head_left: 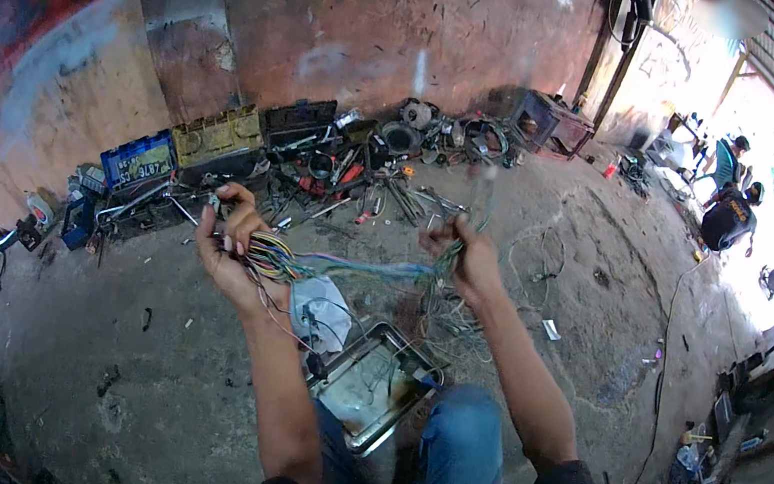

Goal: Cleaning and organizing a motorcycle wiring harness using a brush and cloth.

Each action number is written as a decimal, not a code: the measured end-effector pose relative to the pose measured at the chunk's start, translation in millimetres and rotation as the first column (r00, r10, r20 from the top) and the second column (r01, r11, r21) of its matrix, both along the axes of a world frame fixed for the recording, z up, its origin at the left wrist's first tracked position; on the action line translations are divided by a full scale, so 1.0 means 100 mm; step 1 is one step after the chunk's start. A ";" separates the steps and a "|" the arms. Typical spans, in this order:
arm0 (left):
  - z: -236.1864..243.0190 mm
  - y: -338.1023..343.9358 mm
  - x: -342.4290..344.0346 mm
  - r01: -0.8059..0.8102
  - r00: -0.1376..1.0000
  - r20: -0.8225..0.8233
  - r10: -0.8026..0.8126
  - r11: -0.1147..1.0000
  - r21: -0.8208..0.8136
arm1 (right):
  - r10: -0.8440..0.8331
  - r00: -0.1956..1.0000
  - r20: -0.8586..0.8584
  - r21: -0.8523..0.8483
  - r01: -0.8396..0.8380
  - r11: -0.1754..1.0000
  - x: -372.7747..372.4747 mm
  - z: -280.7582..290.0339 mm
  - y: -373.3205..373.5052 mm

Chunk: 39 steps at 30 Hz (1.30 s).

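Observation:
A bundle of thin coloured electrical wires stretches between my two hands above the floor. My left hand is closed round its looped, thicker end, where yellow, black and white strands fan out below the palm. The other end is gripped in my right hand, fingers curled inward and slightly blurred. Loose pale wires hang down beneath that hand. Under the bundle, close to my left wrist, is a crumpled white bag. A shallow metal tray with dark stains and some thin wires in it lies before my knees.
Tools and metal parts lie heaped along the wall, beside a yellow case and a blue case. A rusty metal box stands farther right. A cable runs along the floor. Two people are at the far right.

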<state>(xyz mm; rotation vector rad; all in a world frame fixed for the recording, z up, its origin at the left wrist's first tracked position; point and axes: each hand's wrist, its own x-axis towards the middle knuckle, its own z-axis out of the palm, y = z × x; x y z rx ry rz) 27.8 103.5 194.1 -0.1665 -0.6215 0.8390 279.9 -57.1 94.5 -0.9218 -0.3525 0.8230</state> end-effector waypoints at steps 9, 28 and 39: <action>-0.49 0.55 -0.01 -0.023 0.996 -0.084 0.010 0.988 -0.152 | 0.059 0.979 0.198 0.183 -0.096 0.978 -0.15 0.66 -0.32; -0.64 0.77 0.25 -0.151 0.581 -0.705 0.407 0.905 0.398 | 0.468 0.519 0.716 -0.420 -0.216 0.882 -0.37 0.07 -0.30; -1.64 0.72 -0.58 -0.242 0.512 -0.777 0.366 0.929 0.279 | 0.558 0.554 0.618 -0.395 -0.395 0.829 -0.60 -0.91 -0.06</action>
